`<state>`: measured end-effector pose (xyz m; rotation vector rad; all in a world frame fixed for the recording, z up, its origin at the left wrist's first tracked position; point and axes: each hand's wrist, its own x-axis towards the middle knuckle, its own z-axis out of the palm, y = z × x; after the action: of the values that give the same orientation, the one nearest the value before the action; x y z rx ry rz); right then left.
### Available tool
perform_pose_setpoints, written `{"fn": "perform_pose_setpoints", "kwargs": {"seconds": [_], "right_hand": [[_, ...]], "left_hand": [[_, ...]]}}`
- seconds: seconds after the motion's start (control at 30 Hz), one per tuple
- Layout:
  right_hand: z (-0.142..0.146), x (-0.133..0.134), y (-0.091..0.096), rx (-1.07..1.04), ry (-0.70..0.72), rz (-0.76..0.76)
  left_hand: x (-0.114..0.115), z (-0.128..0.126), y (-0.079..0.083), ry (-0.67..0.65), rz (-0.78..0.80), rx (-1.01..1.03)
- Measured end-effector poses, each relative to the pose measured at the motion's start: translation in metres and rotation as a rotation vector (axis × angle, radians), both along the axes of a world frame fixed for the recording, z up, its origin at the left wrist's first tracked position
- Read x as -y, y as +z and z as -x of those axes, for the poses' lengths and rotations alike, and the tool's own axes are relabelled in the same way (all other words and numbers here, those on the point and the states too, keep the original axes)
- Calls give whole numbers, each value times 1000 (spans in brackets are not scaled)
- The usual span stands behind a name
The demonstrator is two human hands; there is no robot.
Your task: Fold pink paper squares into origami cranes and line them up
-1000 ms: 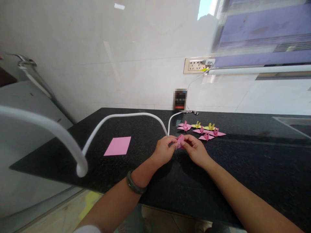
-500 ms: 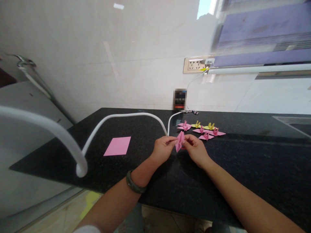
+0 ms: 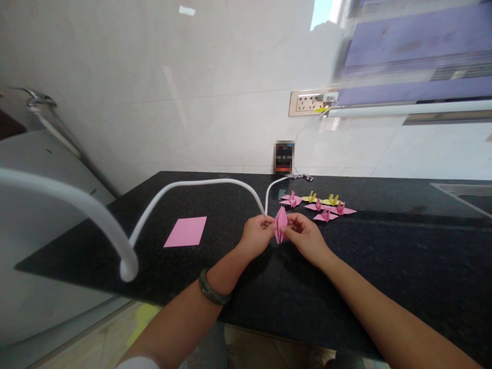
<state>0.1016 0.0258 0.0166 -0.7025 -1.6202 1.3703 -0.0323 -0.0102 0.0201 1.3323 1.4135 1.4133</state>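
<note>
A small folded pink paper piece [image 3: 280,224] stands upright between my two hands just above the black counter [image 3: 384,266]. My left hand [image 3: 258,236] pinches its left side, fingers closed; a dark bangle is on that wrist. My right hand [image 3: 305,237] pinches its right side, fingers closed too. Behind the hands lie several finished paper cranes [image 3: 319,205], pink and yellow. A flat pink paper square [image 3: 186,231] lies to the left on the counter.
A white cable [image 3: 200,185] loops across the counter from the left edge to a small dark device [image 3: 284,158] by the wall. A wall socket [image 3: 312,102] has a plug in it. A sink rim [image 3: 461,195] shows at far right.
The pink piece was flat and low between my fingers; now it is turned upright and held slightly higher. Hands stayed in the same place.
</note>
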Motion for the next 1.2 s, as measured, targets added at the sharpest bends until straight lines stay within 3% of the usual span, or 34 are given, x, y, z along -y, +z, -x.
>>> {"fn": "perform_pose_setpoints", "kwargs": {"seconds": [0.33,0.6,0.73,1.2], "right_hand": [[1,0,-3,-7,-48,26],[-3,-3,1,4,-108,59],[-4,-2,1,20,-140,51],[-5,-1,-1,209,25,0]], "left_hand": [[0,3,-6,-23,-29,-127],[3,-2,2,-175,73,131],[5,0,4,-173,112,150],[0,3,1,-82,75,162]]}}
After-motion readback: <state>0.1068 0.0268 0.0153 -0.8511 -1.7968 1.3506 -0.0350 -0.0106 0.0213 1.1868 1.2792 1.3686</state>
